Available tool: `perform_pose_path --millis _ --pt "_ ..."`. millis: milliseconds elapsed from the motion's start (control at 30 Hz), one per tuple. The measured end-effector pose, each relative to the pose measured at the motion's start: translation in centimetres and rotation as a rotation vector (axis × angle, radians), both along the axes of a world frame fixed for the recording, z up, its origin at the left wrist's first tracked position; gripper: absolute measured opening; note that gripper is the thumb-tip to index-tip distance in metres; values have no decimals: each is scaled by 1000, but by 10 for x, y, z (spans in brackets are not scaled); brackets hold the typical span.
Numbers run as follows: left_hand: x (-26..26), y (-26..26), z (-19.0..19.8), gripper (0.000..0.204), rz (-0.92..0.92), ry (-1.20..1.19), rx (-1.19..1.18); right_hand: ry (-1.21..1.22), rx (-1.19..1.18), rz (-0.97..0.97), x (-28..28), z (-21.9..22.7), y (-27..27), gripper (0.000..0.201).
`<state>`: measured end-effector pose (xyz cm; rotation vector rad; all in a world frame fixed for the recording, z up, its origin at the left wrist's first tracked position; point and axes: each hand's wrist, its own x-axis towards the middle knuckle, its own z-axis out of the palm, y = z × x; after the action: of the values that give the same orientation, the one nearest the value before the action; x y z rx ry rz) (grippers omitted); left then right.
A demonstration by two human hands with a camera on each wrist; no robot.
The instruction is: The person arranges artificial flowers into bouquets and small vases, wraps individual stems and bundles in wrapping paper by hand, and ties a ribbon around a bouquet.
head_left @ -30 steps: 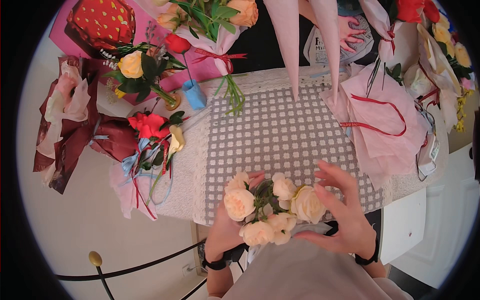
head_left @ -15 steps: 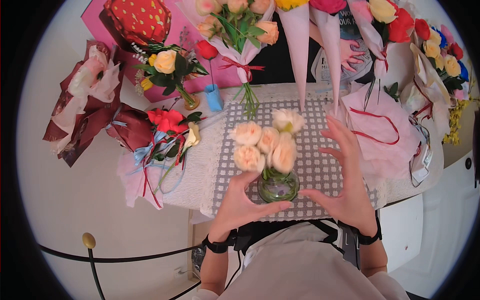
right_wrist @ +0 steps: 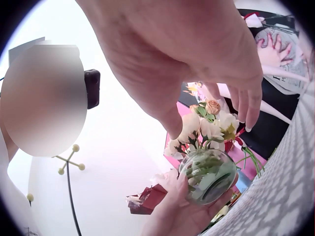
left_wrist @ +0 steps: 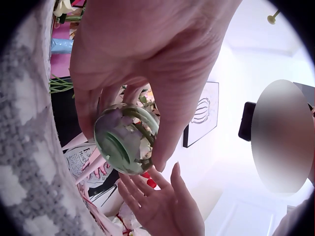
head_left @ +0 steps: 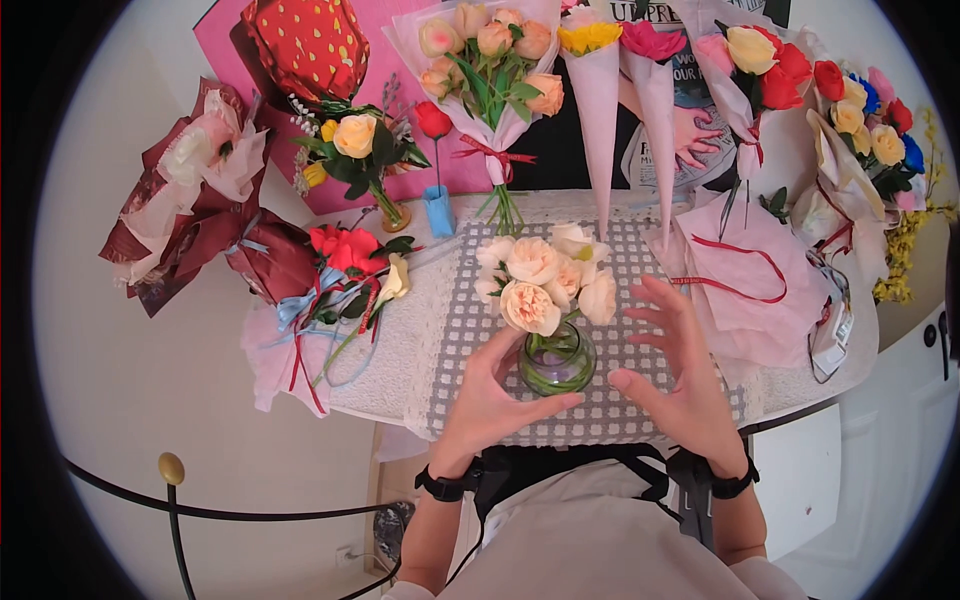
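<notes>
A round clear glass vase (head_left: 557,367) with green stems inside is upright over the checked cloth, in front of the body. Peach-cream roses (head_left: 533,307) bunch out of its neck. My left hand (head_left: 488,397) holds the vase from the left, thumb on the near side and fingers round the far side. In the left wrist view the glass vase (left_wrist: 125,140) sits between thumb and fingers. My right hand (head_left: 680,375) is apart from the vase on the right, fingers spread and relaxed, with nothing in it. The right wrist view shows this right hand (right_wrist: 197,54) above the blooms.
Pink paper (head_left: 745,275) with red ribbon lies at the right. Wrapped bouquets (head_left: 495,90) and paper cones (head_left: 597,130) stand at the back. A small blue holder (head_left: 438,212) carries one red rose. Red flowers (head_left: 347,250) and a maroon bouquet (head_left: 190,200) are at the left.
The vase of roses went from low and tilted near the body to upright over the cloth. My left hand stays round it, while my right hand has drawn slightly away to the right.
</notes>
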<state>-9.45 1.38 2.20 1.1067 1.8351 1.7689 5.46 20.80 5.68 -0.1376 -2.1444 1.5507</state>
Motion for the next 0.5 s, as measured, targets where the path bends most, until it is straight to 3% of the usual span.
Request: perform_pose_path --millis 100,233,300,333,400,500 --pt "3 2 -1 80 15 -6 16 -57 -193 74 -4 -8 -2 97" --pt "-2 0 -14 79 30 -3 21 -57 -274 132 -14 -15 -8 98" --pt "-6 -2 -24 80 20 50 -4 -10 -501 158 -23 -16 -12 94" --pt "-7 -3 -23 80 23 46 -4 -14 -501 160 -26 -14 -13 94" --pt "-7 -6 -19 80 12 126 -64 -73 -666 174 -33 -10 -13 84" --pt "-9 -9 -19 80 -46 88 -145 -82 -626 165 -41 -14 -11 71"
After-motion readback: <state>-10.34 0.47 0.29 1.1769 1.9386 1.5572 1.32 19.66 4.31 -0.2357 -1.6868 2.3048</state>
